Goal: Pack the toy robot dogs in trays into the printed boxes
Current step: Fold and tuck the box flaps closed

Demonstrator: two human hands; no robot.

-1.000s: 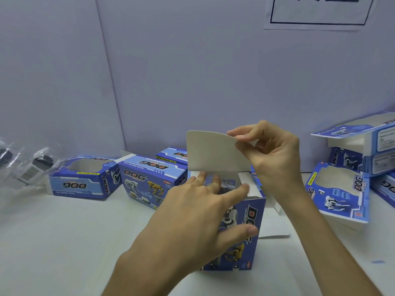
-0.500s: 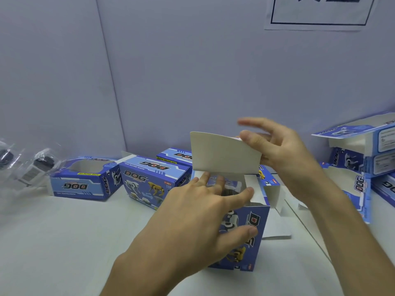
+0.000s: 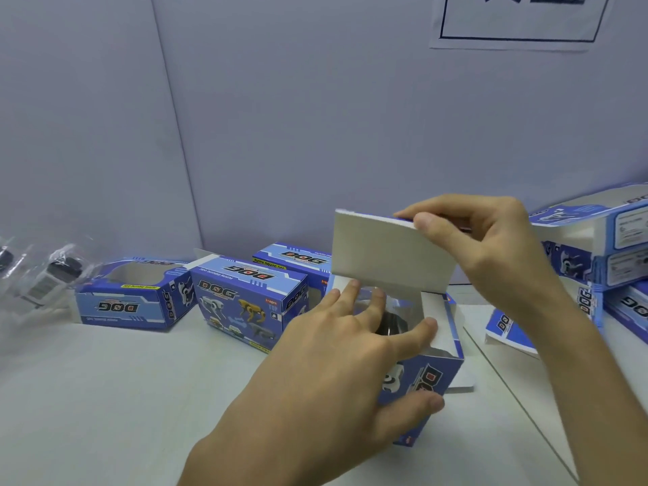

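A blue printed DOG box (image 3: 426, 378) stands upright at the table's centre with its top open. My left hand (image 3: 336, 366) grips it from the near side, thumb on the front face and fingers reaching over the rim into the opening. A dark toy part under clear plastic (image 3: 392, 322) shows inside. My right hand (image 3: 484, 247) pinches the right end of the box's white top flap (image 3: 389, 254), which stands upright above the opening.
Three more blue DOG boxes lie behind: one with an open window (image 3: 129, 299), a closed one (image 3: 245, 303), another (image 3: 298, 261) behind it. Further boxes are stacked at right (image 3: 603, 254). Bagged toy dogs (image 3: 49, 275) lie at far left. A grey wall is close behind.
My right hand shifted its hold along the top flap to its right end. The box turned slightly, and my left fingers stayed over the rim.
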